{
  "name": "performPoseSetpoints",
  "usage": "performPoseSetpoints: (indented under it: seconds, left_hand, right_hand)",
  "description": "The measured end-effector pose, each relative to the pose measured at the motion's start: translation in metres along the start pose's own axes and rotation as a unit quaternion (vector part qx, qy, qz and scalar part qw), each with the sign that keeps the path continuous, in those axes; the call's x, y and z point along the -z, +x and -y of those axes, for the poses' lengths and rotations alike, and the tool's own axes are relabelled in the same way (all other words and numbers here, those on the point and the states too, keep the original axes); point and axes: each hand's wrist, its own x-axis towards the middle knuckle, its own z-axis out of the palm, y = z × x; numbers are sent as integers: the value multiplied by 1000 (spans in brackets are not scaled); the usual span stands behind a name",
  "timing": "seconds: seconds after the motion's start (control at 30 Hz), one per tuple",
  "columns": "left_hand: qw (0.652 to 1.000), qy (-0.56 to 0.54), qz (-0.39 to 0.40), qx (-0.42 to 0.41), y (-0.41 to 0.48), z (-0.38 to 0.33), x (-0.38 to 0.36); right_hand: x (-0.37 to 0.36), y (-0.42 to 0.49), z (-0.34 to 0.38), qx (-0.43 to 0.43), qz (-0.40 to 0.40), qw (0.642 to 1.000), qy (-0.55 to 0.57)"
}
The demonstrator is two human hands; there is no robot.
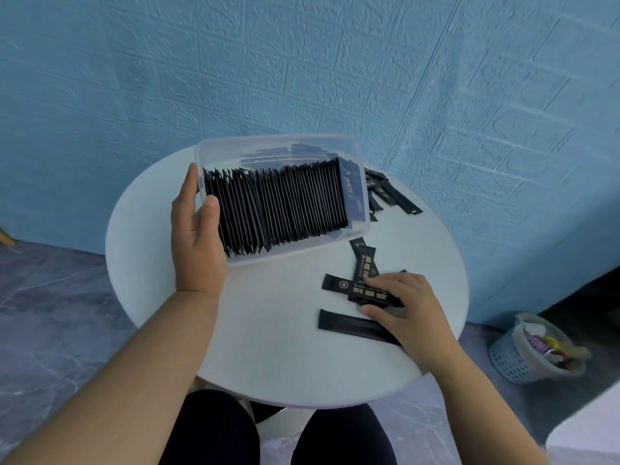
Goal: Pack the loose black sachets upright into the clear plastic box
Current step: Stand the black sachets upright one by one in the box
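Observation:
The clear plastic box (231, 147) is tilted toward me on the round white table (268, 347), filled with a long row of upright black sachets (278, 206). My left hand (196, 236) grips the box's left end, thumb over the rim against the sachets. Several loose black sachets (360, 260) lie flat just below the box's right corner. My right hand (407, 308) rests on them, fingers and thumb pinching a gold-printed sachet (349, 287). Another plain black sachet (349, 325) lies flat below it, partly under my hand.
A further pile of loose sachets (391, 193) lies on the table behind the box's right end. A blue textured wall stands close behind the table. A small mesh waste basket (530, 350) stands on the floor to the right. My knees are under the near table edge.

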Motion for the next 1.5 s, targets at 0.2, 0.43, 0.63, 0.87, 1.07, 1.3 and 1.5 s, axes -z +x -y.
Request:
performPoseSetpoints:
  seconds: [0.2, 0.43, 0.63, 0.87, 1.07, 1.3, 1.5]
  left_hand:
    - [1000, -2, 1, -3, -1, -1, 0]
    - [1000, -4, 2, 2, 0, 1, 0]
    - [1000, -1, 0, 6, 0, 2, 1]
    - [1000, -2, 1, 6, 1, 3, 1]
    - [1000, -11, -1, 17, 1, 2, 1]
    - [1000, 6, -1, 8, 0, 2, 0]
    - [1000, 7, 2, 14, 0, 2, 0]
  right_hand:
    - [7, 3, 8, -64, 10, 997, 42]
    - [8, 17, 7, -154, -71, 986, 3]
    - [-5, 39, 18, -207, 25, 978, -12]
    - [-13, 53, 30, -243, 87, 966, 1]
    - [-4, 48, 31, -217, 106, 969, 51]
    - [22, 38, 17, -228, 66, 957, 166]
    - [20, 36, 32, -201, -84, 940, 262]
